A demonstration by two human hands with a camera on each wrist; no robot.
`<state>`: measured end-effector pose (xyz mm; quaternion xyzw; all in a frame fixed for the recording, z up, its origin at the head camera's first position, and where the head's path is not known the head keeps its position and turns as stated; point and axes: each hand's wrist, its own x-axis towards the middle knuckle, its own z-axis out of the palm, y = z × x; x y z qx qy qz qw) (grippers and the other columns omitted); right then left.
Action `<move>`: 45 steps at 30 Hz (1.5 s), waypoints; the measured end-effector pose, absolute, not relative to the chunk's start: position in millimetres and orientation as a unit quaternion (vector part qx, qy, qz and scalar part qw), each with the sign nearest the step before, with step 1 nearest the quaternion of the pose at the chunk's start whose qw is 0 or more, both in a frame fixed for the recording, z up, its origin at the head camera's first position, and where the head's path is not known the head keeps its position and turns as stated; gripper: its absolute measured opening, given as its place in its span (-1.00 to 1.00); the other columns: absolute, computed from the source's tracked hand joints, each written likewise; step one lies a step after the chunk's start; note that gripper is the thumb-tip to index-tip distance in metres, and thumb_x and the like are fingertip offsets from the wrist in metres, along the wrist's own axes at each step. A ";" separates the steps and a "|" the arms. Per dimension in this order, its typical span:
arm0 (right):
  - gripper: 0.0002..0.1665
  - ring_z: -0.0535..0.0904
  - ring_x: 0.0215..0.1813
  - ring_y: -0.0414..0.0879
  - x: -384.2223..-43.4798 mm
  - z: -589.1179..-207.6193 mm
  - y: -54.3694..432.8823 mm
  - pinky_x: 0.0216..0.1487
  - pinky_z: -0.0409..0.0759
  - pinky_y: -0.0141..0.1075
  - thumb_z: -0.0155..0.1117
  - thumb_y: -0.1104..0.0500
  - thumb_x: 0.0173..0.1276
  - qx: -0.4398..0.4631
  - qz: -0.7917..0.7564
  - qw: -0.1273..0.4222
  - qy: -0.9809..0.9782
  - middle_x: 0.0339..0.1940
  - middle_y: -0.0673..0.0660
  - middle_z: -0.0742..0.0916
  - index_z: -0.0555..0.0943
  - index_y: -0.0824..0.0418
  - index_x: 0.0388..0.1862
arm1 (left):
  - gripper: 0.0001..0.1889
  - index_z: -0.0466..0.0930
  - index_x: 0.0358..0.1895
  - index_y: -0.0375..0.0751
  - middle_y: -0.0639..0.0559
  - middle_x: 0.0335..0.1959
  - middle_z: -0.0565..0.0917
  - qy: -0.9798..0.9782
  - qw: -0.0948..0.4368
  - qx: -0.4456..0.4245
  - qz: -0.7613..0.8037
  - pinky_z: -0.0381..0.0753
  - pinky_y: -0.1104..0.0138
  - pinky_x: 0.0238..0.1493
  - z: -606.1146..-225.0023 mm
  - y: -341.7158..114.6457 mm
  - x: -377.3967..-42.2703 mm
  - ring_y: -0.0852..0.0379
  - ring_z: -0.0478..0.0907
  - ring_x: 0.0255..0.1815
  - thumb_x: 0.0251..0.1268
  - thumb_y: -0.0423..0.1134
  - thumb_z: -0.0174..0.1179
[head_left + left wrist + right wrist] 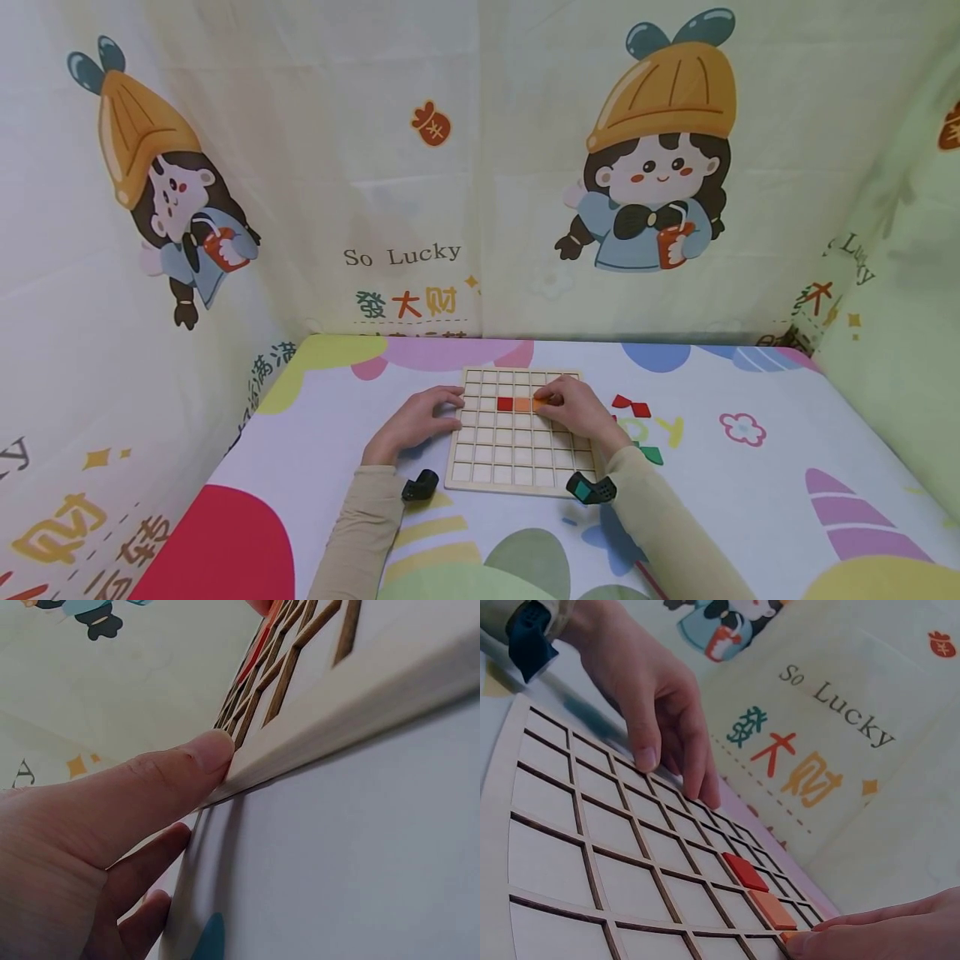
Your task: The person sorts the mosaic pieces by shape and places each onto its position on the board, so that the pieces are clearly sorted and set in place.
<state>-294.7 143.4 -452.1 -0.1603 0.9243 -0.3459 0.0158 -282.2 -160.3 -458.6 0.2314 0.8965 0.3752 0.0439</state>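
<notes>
A pale wooden grid board (502, 488) lies on the table in front of me. In one of its upper rows, a red square tile (505, 404) and a light orange tile (522, 405) sit side by side in neighbouring cells. My right hand (576, 408) pinches another orange tile (787, 937) between thumb and fingers, right at the cell beside the light orange one; fingertips cover most of it. Along the board's left edge rests my left hand (414, 422), fingers relaxed. The left wrist view shows its thumb (214, 752) touching the wooden rim (300, 754).
Right of the board lie several loose pieces, among them a red tile (641, 409) and a green tile (652, 455), partly behind my right forearm. A patterned cloth (720, 517) covers the table. Printed curtains (517, 167) hang behind and at both sides.
</notes>
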 end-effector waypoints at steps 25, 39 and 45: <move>-0.74 0.46 -0.20 -0.08 -294.3 -453.3 141.4 -0.15 0.53 -0.25 0.42 0.14 0.26 -0.159 -0.335 0.007 0.929 -0.21 0.03 0.64 0.73 0.17 -0.07 | -0.69 0.66 0.00 -0.17 0.00 0.32 0.50 0.898 0.043 0.225 0.375 0.26 0.07 0.43 -459.0 -159.3 -282.7 -0.06 0.31 0.42 0.20 -0.23 0.38; -0.66 0.54 -0.14 -0.09 -291.5 -449.9 145.3 -0.04 0.61 -0.18 0.41 0.10 0.27 -0.136 -0.358 0.013 0.923 -0.14 0.02 0.67 0.71 0.16 0.01 | -0.70 0.66 0.00 -0.19 -0.02 0.32 0.50 0.896 0.047 0.224 0.379 0.26 0.06 0.43 -456.8 -158.3 -281.3 -0.06 0.31 0.41 0.20 -0.25 0.38; -0.66 0.59 -0.06 -0.04 -287.1 -448.3 161.8 0.02 0.63 -0.11 0.38 0.08 0.31 -0.131 -0.378 0.007 0.916 -0.02 0.06 0.67 0.70 0.15 0.03 | -0.70 0.65 0.00 -0.19 -0.01 0.32 0.50 0.899 0.049 0.219 0.377 0.26 0.07 0.43 -456.2 -158.1 -280.5 -0.05 0.30 0.42 0.20 -0.25 0.38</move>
